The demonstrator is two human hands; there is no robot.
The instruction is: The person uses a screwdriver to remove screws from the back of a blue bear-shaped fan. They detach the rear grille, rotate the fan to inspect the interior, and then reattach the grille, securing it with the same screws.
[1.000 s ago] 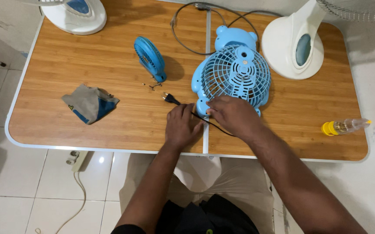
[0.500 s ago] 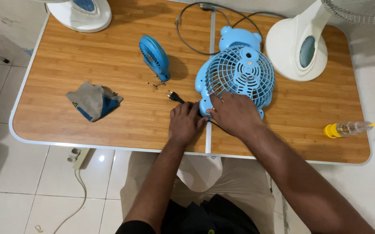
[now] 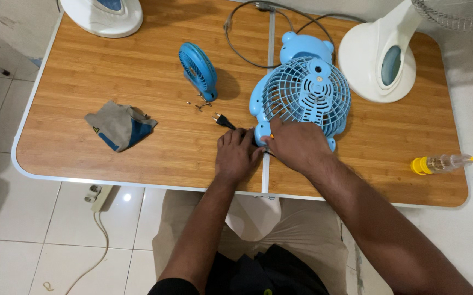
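Head view: a light-blue desk fan (image 3: 307,98) lies grille-up near the middle of the wooden folding table (image 3: 83,82), just beside its centre seam and close to the front edge. The left hand (image 3: 237,155) rests palm-down on the table, fingers loosely curled against the fan's lower left rim; whether it grips anything cannot be told. The right hand (image 3: 297,145) covers the grille's lower edge, fingers bent, with a small orange tip showing at its thumb, perhaps a tool; the grip itself is hidden. The black plug (image 3: 223,120) lies loose by the left hand. A few small screws (image 3: 199,104) sit beside a small blue fan (image 3: 197,70), so some fasteners appear already out, while the grille still sits on the fan body. A crumpled cloth (image 3: 119,127) lies toward the left edge, a yellow-capped bottle (image 3: 438,163) at the right edge.
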